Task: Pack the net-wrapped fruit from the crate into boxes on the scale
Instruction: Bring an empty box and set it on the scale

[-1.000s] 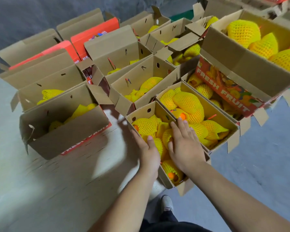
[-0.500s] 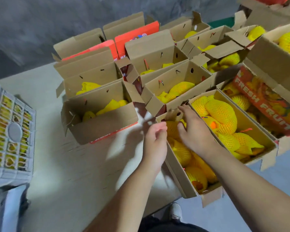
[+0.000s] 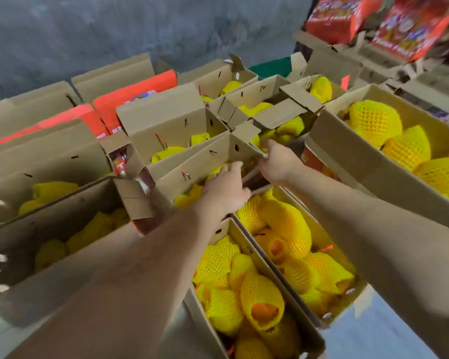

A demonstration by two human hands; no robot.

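From the head camera, I am looking down over many open cardboard boxes crowded together, most holding yellow net-wrapped fruit (image 3: 259,301). My left hand (image 3: 224,190) is reaching into the middle box (image 3: 192,164), its fingers lying fairly straight against netted fruit inside. Blur is keeping me from telling whether they are closing on anything. My right hand (image 3: 276,161) is pinching the corner flap (image 3: 246,143) of that same box, fingers clamped on the cardboard edge.

No scale or crate is showing here.

I am judging the risks: the flap is thin and creased, so pulling by it could tear or fold it. The boxes are touching wall to wall, so dragging one could be shoving its neighbours. My forearms are crossing over the two full boxes nearest me, and an elbow could be knocking fruit out.
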